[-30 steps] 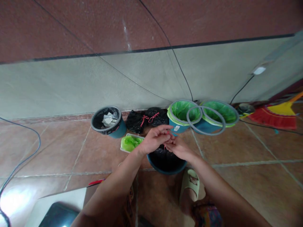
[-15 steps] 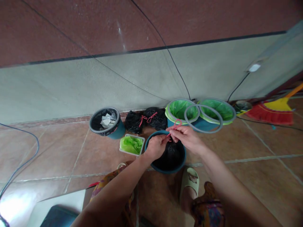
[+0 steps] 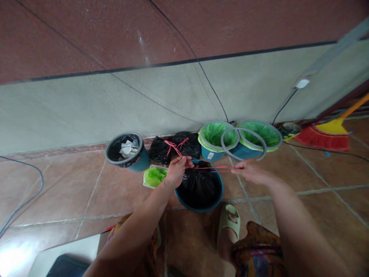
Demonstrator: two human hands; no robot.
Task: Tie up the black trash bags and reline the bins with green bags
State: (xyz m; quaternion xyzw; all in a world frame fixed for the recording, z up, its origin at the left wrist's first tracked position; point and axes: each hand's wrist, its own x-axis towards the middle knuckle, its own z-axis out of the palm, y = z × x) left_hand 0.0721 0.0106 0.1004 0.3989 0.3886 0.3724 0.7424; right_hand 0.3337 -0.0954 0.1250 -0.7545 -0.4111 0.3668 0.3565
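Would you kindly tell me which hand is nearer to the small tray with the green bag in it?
Left. The left hand is just right of the tray in the picture; the right hand is farther right, beyond the nearest bin.

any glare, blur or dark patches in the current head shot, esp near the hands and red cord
Head view: glare whitens the floor at the lower left corner; head view: the right hand and red cord look slightly soft; head view: deep shade hides where the black bag ends inside the blue bin.
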